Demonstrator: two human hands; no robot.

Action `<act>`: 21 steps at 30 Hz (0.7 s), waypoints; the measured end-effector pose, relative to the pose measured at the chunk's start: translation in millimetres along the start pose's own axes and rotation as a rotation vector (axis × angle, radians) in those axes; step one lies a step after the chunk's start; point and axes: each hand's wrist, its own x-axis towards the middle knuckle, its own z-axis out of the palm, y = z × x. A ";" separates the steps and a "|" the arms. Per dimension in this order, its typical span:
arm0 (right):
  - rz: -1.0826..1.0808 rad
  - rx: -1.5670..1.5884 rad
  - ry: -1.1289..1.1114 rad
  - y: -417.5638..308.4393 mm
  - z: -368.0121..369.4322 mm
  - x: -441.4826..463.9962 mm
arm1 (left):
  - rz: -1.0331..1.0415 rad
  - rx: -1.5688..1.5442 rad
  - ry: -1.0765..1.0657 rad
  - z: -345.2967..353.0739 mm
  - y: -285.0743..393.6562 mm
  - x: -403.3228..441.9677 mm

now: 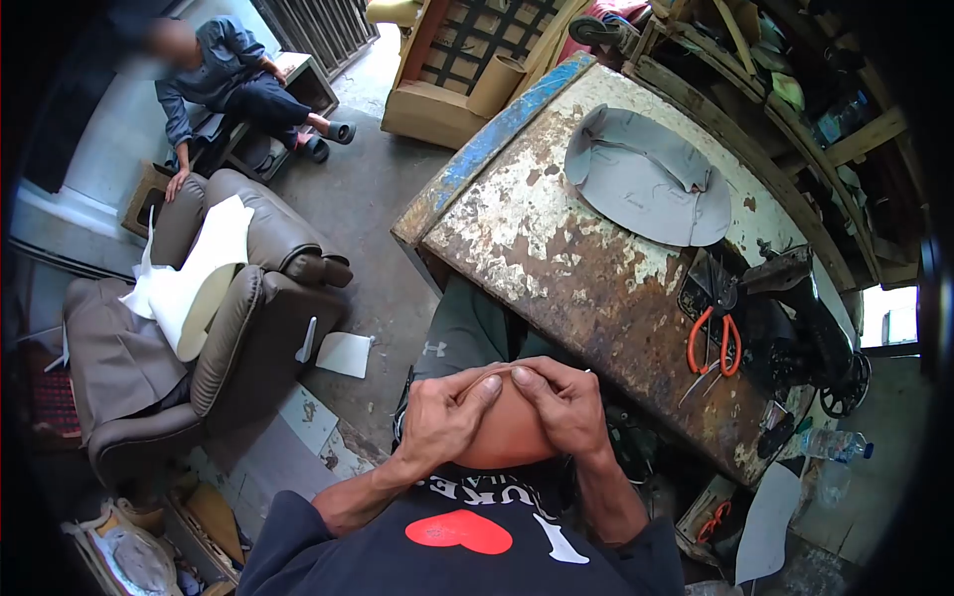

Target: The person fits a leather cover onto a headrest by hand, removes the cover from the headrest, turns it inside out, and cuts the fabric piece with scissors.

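An orange-brown piece of material (509, 429) lies in front of my chest, its upper edge pinched between both hands. My left hand (444, 412) closes on that edge from one side, thumb on top. Close beside it, my right hand (564, 405) pinches the same edge, its thumb near the middle. Beyond the hands stands a worn workbench (556, 283) with peeling white paint. A curved grey piece (646, 184) rests on its far part. Scissors with orange handles (714, 343) lie near a black sewing machine (810, 318).
A brown leather recliner (263, 348) with a white sheet (204, 278) on it stands at the left. Behind it a person (224, 79) sits on a low cabinet. Wooden shelving (775, 109) lines the right. A plastic bottle (833, 444) is near the bench's right edge.
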 end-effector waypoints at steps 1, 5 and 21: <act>0.029 0.152 0.047 8.8 3.9 2.9 | -0.053 -0.087 -0.019 -1.0 -0.6 6.0; 0.106 0.396 0.049 14.1 1.2 8.5 | 0.130 -0.130 0.004 3.0 -7.0 8.8; -0.374 -0.182 0.303 10.0 16.3 -21.3 | 0.880 0.439 0.040 -15.5 -20.7 8.1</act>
